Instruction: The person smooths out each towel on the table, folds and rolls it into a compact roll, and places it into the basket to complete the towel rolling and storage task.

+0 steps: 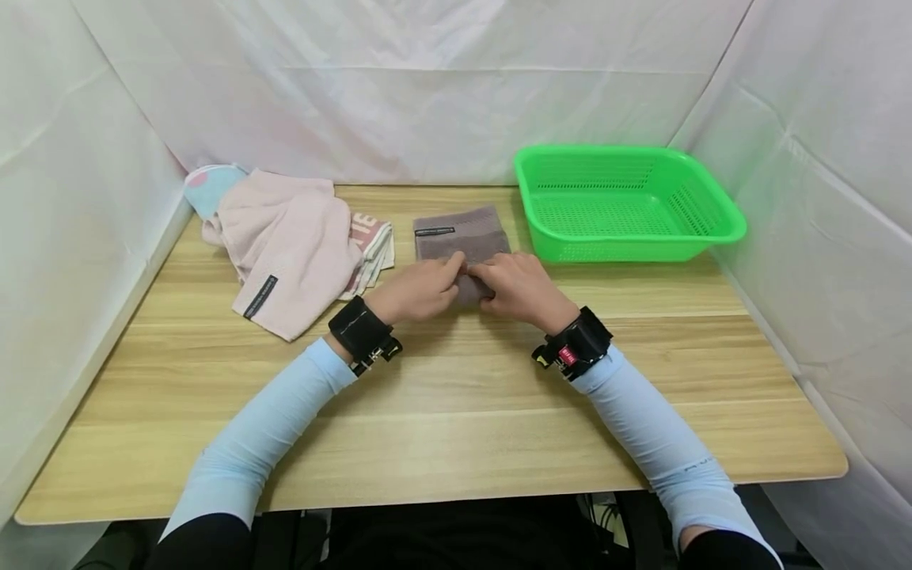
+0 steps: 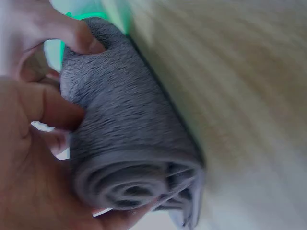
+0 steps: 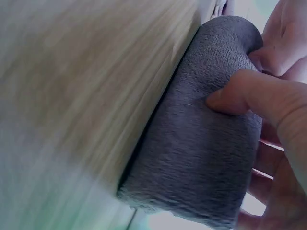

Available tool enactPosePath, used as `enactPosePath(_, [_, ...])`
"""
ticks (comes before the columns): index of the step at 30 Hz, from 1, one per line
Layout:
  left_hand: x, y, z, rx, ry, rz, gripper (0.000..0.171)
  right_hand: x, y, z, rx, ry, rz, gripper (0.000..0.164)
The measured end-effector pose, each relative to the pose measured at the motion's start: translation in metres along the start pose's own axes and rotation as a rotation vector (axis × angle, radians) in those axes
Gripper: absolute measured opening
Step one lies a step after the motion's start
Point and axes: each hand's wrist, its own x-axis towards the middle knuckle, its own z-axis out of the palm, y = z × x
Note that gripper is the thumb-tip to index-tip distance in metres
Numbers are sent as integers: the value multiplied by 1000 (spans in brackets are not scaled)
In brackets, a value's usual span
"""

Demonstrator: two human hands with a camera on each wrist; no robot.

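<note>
A grey towel point(image 1: 473, 229), partly rolled from the near end, lies in the middle of the table; its far end is flat and shows a small dark label. My left hand point(image 1: 420, 290) and right hand point(image 1: 523, 289) meet over the roll and grip it side by side. Seen from the left wrist, the towel's roll point(image 2: 124, 105) shows a spiral end, with my left thumb on top and fingers along the far side. In the right wrist view my right hand point(image 3: 283, 124) presses its thumb into the roll, other fingers behind it.
Left of the towel lies a pile with a pink towel point(image 1: 292, 237), a light-blue cloth point(image 1: 214, 188) and a patterned cloth point(image 1: 374, 245). At the back right stands a green plastic basket point(image 1: 634, 249). White curtains point(image 1: 427, 103) border the wooden table point(image 1: 456, 427).
</note>
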Motion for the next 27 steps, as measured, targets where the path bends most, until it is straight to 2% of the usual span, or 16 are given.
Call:
enactPosePath(2, [-2,2,-3,32,-11,-13,34,0,2,2,53,-1,11,43])
enactPosePath(5, [-5,6,-8,137,-1,-8,48,0,6,5,178,-19,39,37])
enactPosePath(10, [-8,12,-8,301,70,23,65,1,10,11,375,-73,86,34])
enactPosePath(14, [-8,14,-3,361,166,79,55,2,12,12,395,-97,116,37])
enactPosePath(16, [-8,13,-1,366,201,107,47,2,12,12,387,-105,139,38])
enactPosePath(18, [-7,11,-1,362,200,130,44,3,10,11,365,-101,156,40])
enactPosePath(21, [-5,6,-1,341,148,121,48,3,7,7,259,-56,134,40])
enactPosePath(25, [-2,0,-2,225,42,52,52,-2,2,-1,27,51,61,37])
enactPosePath(27, [-1,-2,-2,160,5,17,46,-5,-2,-6,-71,79,32,37])
